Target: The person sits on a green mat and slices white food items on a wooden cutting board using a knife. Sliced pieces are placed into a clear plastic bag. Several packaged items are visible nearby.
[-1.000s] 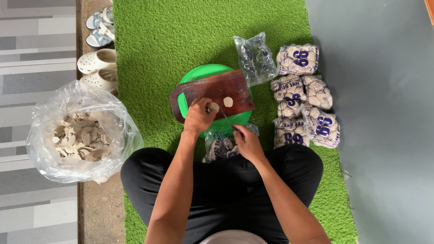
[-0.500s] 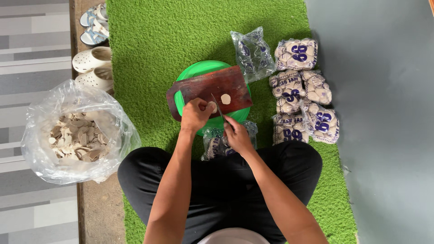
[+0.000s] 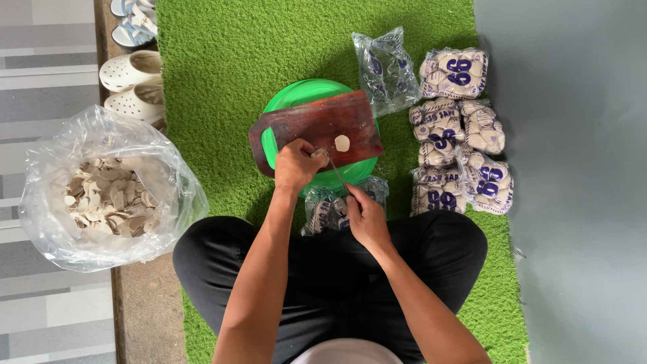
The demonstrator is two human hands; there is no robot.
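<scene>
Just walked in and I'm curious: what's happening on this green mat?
A person sits cross-legged, slicing on a reddish cutting board laid across a green basin. The left hand pins a small pale piece; the right hand holds a knife. One cut slice lies on the board.

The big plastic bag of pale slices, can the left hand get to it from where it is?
Probably yes. The left hand rests on the wooden board, and only bare green mat lies between it and the big plastic bag on that same side.
</scene>
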